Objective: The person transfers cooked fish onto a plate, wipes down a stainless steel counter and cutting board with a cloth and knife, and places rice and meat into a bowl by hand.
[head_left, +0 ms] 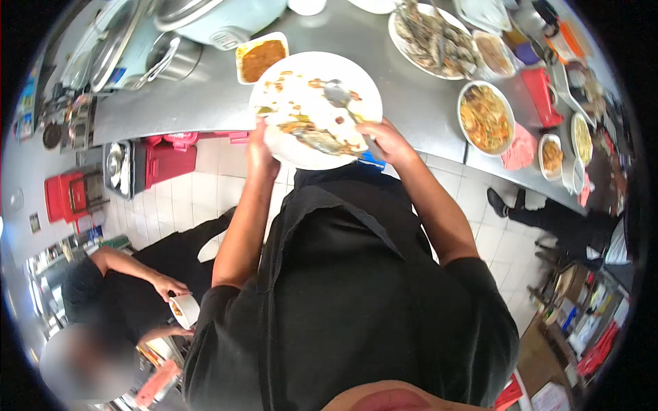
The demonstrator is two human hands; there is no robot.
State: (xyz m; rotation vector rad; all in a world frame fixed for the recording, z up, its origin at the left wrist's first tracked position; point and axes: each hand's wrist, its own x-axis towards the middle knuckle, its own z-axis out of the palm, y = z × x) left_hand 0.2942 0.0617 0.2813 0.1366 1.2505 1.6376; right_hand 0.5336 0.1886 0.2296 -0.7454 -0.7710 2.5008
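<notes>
A large white plate (317, 67) is held up in front of my body, tilted toward me, near the edge of the steel table. Scraps of food and a piece of cooked fish (317, 139) lie on it. My left hand (262, 152) grips the plate's left rim. On the right, my right hand (387, 140) is closed around the handle of a metal spoon (336, 94), whose bowl rests over the plate. The same hand is against the plate's right edge. Just behind the plate sits a square dish of reddish-brown sauce (262, 59).
The steel table (418, 113) carries a plate of fish (435, 41), an oval noodle dish (486, 118), a pink cloth (519, 146), a metal pot (175, 56) and a pale blue cooker (219, 20). A co-worker's hand (170, 286) holds a bowl at lower left; another person stands right.
</notes>
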